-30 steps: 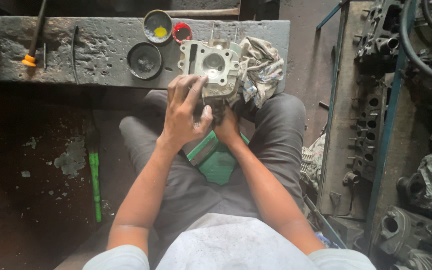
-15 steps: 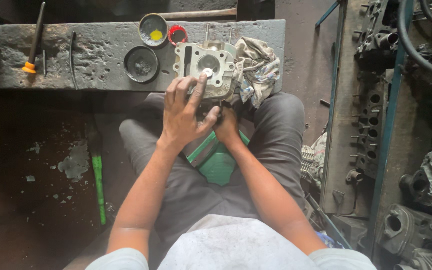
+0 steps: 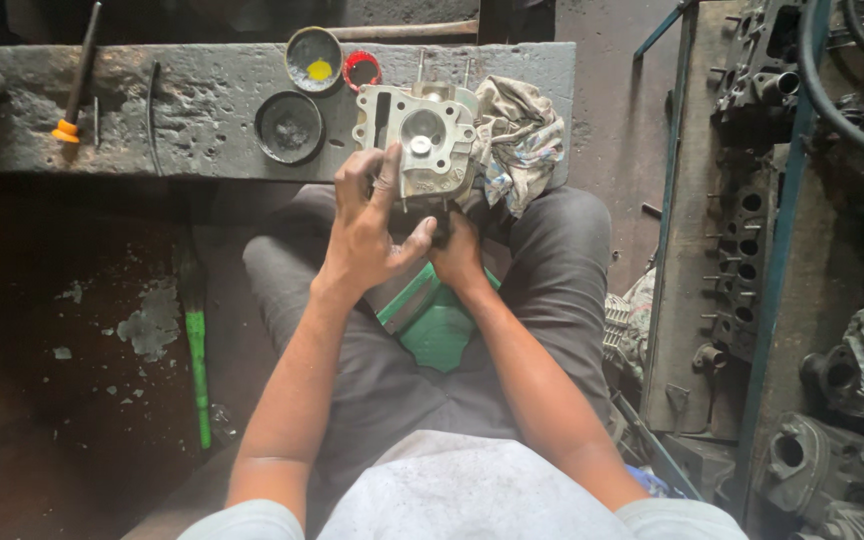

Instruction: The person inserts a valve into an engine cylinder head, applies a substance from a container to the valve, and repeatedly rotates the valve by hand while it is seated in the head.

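Observation:
A grey metal engine cylinder head (image 3: 422, 135) rests on the near edge of a worn bench (image 3: 202, 110), above my lap. My left hand (image 3: 367, 225) lies against its near left side, fingers spread up over the casting. My right hand (image 3: 457, 255) grips it from underneath, mostly hidden behind the left hand and the part. A crumpled, dirty rag (image 3: 517, 140) sits right beside the head on the bench. A green plastic stool (image 3: 432, 320) shows between my knees.
On the bench stand a black round lid (image 3: 290, 127), a small tin with yellow paste (image 3: 314, 58) and a red ring (image 3: 361, 70). An orange-handled tool (image 3: 77, 75) lies far left. A green-handled tool (image 3: 197, 350) lies on the floor. Engine parts (image 3: 742, 250) crowd the right side.
My left hand has slid down off the top of the cylinder head to its near left side, uncovering the bore. The head sits slightly more upright.

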